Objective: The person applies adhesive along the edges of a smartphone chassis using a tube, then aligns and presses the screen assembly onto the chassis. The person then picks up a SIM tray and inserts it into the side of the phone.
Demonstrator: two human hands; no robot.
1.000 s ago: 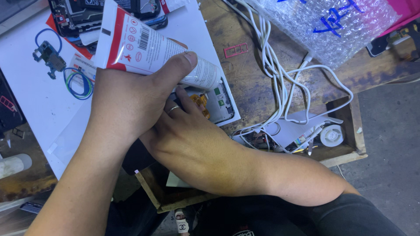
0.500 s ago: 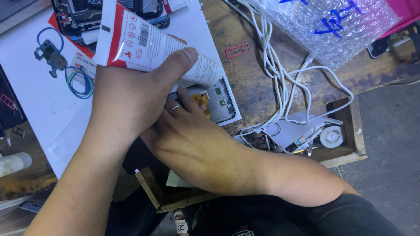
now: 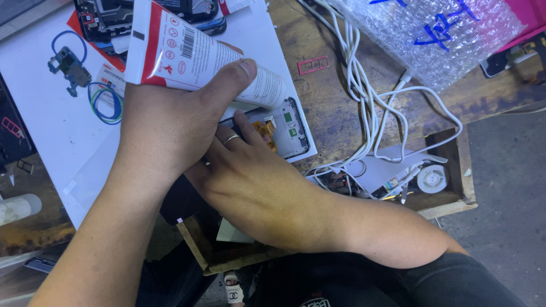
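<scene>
Squeezing soft white tube (image 3: 193, 57), left hand (image 3: 165, 125); right hand (image 3: 250, 176) fingers clamped on opened phone (image 3: 284, 128).

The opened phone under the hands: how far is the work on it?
Done: the opened phone lies with its inner parts bare on the white sheet. In hand: the left hand grips a white tube, nozzle down toward the phone; the right hand steadies the phone. Left: the phone is not closed, and loose parts lie beside it.

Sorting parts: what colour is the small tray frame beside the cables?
Pink-red tray frame, clearest in the head view.
</scene>
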